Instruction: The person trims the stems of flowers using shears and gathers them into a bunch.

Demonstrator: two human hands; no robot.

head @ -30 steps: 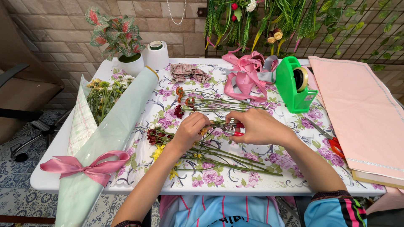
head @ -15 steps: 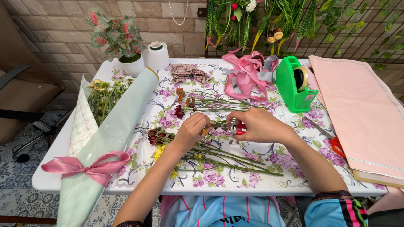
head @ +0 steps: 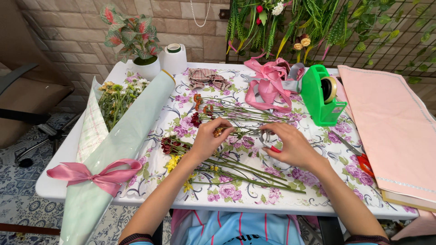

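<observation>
Trimming step: the left hand (head: 210, 138) pinched a small orange-headed flower stem (head: 240, 131); the right hand (head: 290, 146) gripped red-handled snips (head: 269, 141), needing a clean cut.

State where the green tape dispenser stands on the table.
In the head view, the green tape dispenser stands far right on the table, between the pink ribbon and pink cloth.

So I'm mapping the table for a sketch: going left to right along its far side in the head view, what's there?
Potted plant → white roll → checked cloth → pink ribbon → green tape dispenser → pink sheet.
</observation>
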